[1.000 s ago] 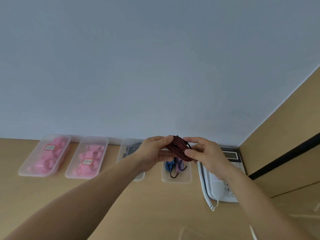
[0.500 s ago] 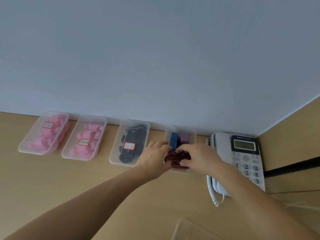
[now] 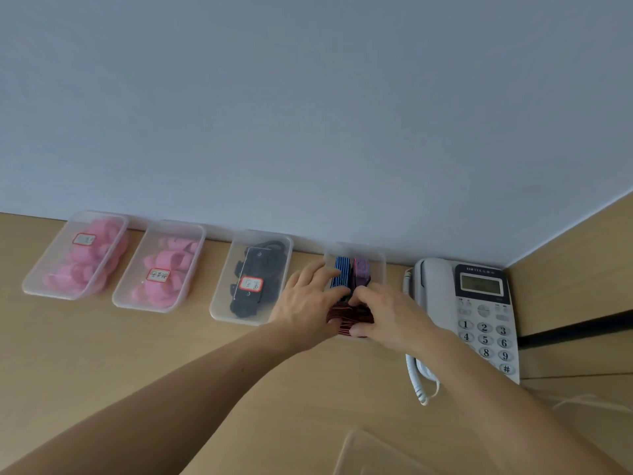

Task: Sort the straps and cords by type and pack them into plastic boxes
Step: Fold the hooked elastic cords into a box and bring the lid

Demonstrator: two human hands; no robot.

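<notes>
Head view shows the packing step: left hand (image 3: 307, 305) and right hand (image 3: 388, 315), grips curled round the coiled red-and-black cord (image 3: 346, 316), seat it in the near end of the rightmost clear plastic box (image 3: 381, 260); next, probably, a slow release keeping the coil wound.

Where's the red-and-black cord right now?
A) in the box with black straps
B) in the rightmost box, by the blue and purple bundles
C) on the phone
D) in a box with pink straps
B: the left hand and right hand hold the red-and-black cord at the near end of the rightmost box, in front of the blue bundle and purple bundle.
</notes>
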